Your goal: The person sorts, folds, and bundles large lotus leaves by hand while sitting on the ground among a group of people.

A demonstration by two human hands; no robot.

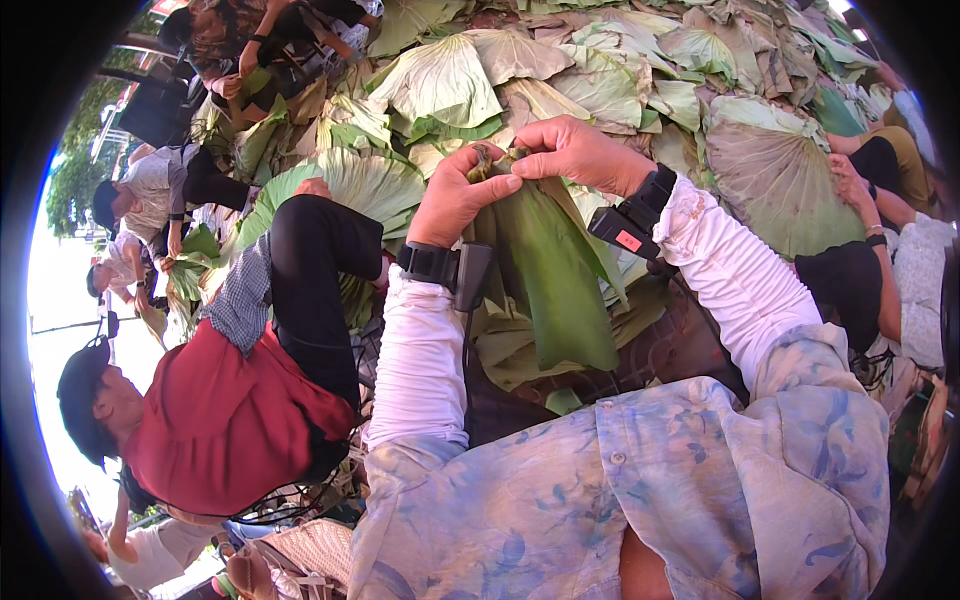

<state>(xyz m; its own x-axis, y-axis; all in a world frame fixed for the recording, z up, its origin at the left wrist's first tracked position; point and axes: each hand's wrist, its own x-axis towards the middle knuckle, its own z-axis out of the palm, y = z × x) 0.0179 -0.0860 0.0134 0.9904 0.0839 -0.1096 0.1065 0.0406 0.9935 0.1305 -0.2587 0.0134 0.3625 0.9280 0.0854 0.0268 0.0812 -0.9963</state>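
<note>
A folded green leaf (559, 285), likely lotus, hangs down in front of me from its gathered upper end. My left hand (459, 187) grips that end, with a brown, shrivelled tip (480, 163) sticking up between thumb and forefinger. My right hand (574, 157) pinches the same gathered end from the other side, thumb and fingers close to my left thumb. The leaf's lower edge hangs free above my lap. Just beyond my hands lies a heap of large, partly dried leaves (442, 82).
At my left sits a person in a red top (232, 412), a raised knee near my left forearm. Another person's hand (851, 184) on the right touches a broad browned leaf (780, 180). More people sit at upper left. A woven basket or bag (315, 551) stands at lower left.
</note>
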